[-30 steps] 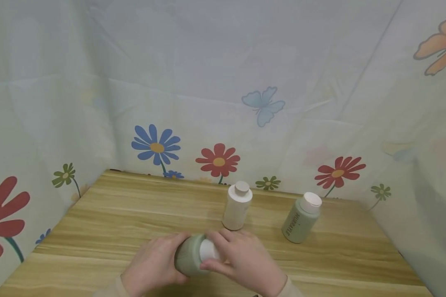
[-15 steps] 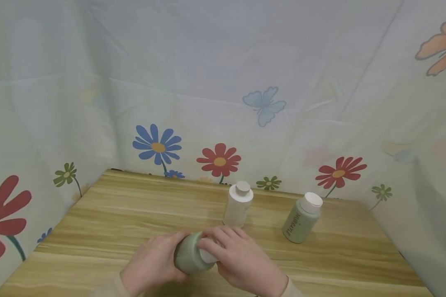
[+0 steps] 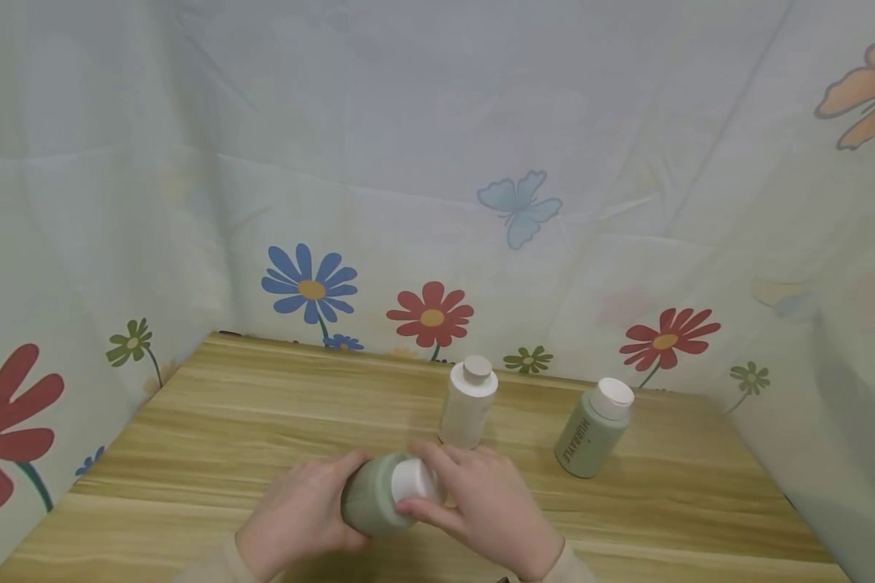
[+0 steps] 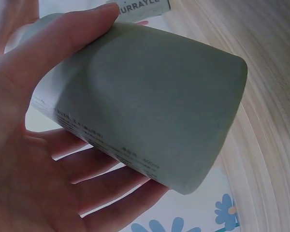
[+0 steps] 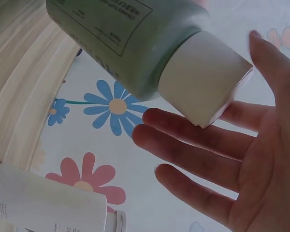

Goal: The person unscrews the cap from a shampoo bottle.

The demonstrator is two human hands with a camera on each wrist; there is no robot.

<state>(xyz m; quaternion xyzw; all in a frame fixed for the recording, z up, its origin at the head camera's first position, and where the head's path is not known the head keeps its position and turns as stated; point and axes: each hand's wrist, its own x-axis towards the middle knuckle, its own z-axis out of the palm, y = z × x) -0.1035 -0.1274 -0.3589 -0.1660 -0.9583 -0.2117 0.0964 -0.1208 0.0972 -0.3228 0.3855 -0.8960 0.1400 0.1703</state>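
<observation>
My left hand (image 3: 299, 514) grips a sage-green bottle (image 4: 159, 101), thumb on one side and fingers under the other. The bottle lies tilted, its white cap (image 5: 203, 77) pointing right toward my right hand (image 3: 492, 510). In the right wrist view the right hand's fingers (image 5: 193, 140) are extended beside the cap, and its thumb stands apart from it. Whether any fingertip touches the cap, I cannot tell. Just beyond the right hand a white bottle (image 3: 467, 409) stands upright. Farther right stands another green bottle (image 3: 591, 433) with a white cap and dark lettering.
All of this is over a wood-grain table (image 3: 262, 397). A pale cloth (image 3: 379, 202) printed with flowers and butterflies hangs behind the table and along both sides. A small dark object (image 3: 503, 580) shows at the bottom edge near the right wrist.
The right hand's fingers and thumb closed over the cap and turned, then spread off it again. The left hand and its bottle have hardly moved. Both standing bottles are unchanged.
</observation>
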